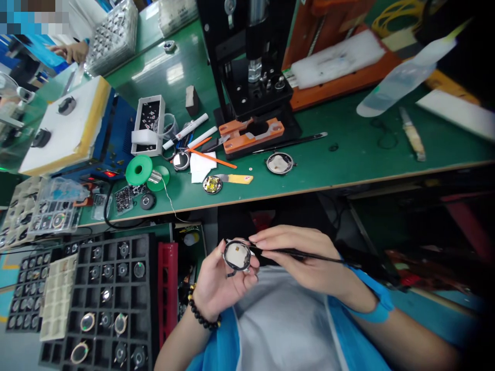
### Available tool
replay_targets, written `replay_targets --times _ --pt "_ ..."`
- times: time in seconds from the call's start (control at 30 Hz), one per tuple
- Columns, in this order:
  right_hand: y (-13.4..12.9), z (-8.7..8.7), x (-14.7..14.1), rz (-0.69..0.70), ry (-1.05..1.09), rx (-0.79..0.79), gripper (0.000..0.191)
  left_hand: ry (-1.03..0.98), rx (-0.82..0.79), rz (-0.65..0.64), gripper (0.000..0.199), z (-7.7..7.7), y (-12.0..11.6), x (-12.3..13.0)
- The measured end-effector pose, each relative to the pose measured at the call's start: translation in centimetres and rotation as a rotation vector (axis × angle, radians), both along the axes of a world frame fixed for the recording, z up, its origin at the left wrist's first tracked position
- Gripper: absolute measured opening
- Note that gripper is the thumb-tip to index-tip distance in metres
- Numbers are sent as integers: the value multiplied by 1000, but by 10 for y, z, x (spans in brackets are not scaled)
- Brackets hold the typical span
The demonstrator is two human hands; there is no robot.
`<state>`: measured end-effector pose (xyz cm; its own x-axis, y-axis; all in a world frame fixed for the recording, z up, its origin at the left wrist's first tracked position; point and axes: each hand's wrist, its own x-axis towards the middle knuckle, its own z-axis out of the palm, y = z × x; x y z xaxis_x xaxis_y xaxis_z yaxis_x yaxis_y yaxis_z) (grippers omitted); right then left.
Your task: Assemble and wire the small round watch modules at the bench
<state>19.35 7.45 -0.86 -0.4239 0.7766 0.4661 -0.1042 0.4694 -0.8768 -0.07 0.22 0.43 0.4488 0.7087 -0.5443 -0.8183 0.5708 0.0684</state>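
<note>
My left hand [221, 275] is closed around the rim of a round watch case [237, 256], whose pale inner face with a small gold patch is turned up. In my right hand [303, 252] is a pair of slim black tweezers [297, 252], pinched between thumb and fingers. Their tips reach the right edge of the watch case; whether they grip anything there is too small to tell. Both hands are in front of my body, below the table edge. On the table beyond lie a second open watch case [279, 163] and a round watch movement [212, 184].
A black press [253, 67] stands at the back, an orange fixture [253, 135] before it. Leftward are a solder spool [139, 170], a parts box [148, 123] and a blue heating unit [112, 134]. A foam tray [112, 304] of watches sits lower left. A co-worker's hand [73, 51] shows far left.
</note>
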Motion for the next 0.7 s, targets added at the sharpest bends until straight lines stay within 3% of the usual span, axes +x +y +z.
replay_targets --times 0.7 --pt "-1 1 0 46 1 11 22 29 14 -15 36 -2 -2 1"
